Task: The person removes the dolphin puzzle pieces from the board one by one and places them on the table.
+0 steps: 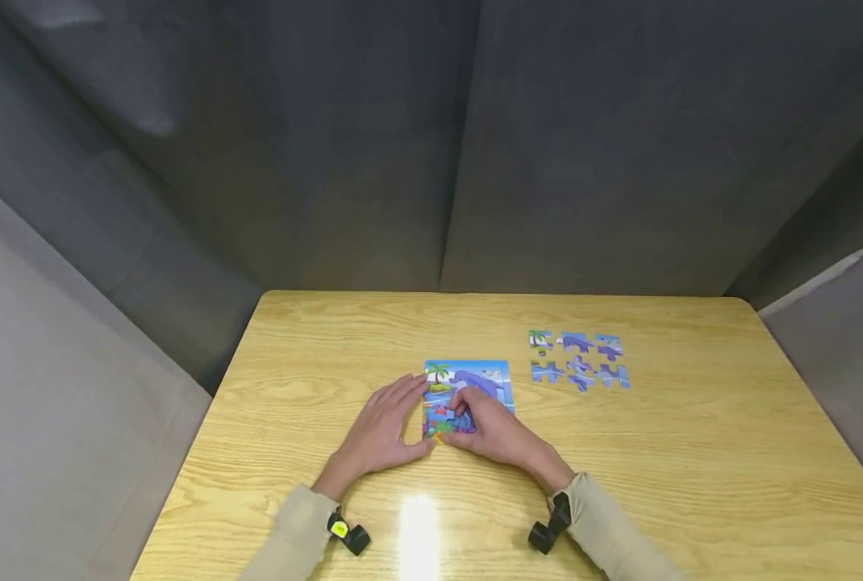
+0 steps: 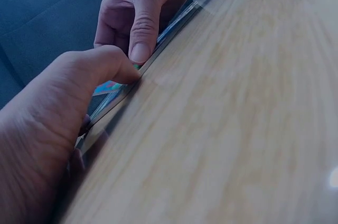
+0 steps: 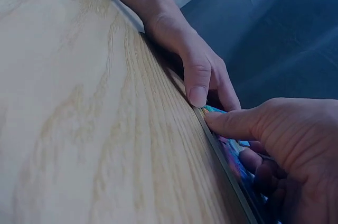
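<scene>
A square jigsaw puzzle board [image 1: 504,373] with a dolphin, palm tree and sea picture lies on the table. My left hand [image 1: 388,424] rests along its left side, the fingers fairly straight against the edge and the thumb at the lower left corner. Over the lower part of the board, my right hand [image 1: 500,428] has curled fingers on a puzzle piece [image 1: 464,421] in the bottom area, partly hidden by the hand. Its thumb [image 3: 232,123] lies at the board's near edge, close to the left thumb [image 3: 198,94].
To the right of the board, several loose puzzle pieces [image 1: 578,343] lie in two rows on the wooden table [image 1: 693,420]. Dark grey curtains [image 1: 591,161] hang behind the table's far edge, with lighter panels at both sides.
</scene>
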`<action>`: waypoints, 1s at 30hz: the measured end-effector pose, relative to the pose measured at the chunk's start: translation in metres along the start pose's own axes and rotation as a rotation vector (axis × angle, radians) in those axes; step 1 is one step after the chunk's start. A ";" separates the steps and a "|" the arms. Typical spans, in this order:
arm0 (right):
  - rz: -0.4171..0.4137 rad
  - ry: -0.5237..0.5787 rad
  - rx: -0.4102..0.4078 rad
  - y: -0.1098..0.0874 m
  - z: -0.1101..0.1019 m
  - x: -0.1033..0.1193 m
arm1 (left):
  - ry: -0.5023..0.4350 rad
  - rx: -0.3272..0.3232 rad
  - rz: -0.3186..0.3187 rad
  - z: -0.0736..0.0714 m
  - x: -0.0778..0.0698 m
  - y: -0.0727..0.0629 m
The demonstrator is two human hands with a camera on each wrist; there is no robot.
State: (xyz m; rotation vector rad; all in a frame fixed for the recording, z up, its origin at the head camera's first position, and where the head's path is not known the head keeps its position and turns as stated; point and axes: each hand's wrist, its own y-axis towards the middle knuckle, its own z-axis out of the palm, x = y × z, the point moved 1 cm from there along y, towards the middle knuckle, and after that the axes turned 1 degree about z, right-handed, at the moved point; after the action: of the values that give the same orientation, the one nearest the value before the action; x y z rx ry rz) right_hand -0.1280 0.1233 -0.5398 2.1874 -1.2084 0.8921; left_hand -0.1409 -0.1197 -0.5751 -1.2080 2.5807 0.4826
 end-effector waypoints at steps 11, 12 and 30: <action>-0.016 -0.024 0.000 0.001 0.002 0.001 | -0.014 0.007 -0.010 0.000 0.000 0.001; -0.023 -0.047 0.001 0.001 0.002 0.001 | -0.015 0.007 -0.010 0.000 0.000 0.001; -0.040 -0.127 -0.015 0.000 0.007 0.001 | -0.004 0.008 -0.004 0.000 0.001 0.002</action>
State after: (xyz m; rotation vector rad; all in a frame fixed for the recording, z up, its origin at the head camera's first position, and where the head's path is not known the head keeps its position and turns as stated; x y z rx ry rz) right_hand -0.1255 0.1183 -0.5437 2.2775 -1.2214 0.7352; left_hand -0.1425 -0.1193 -0.5753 -1.2078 2.5737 0.4731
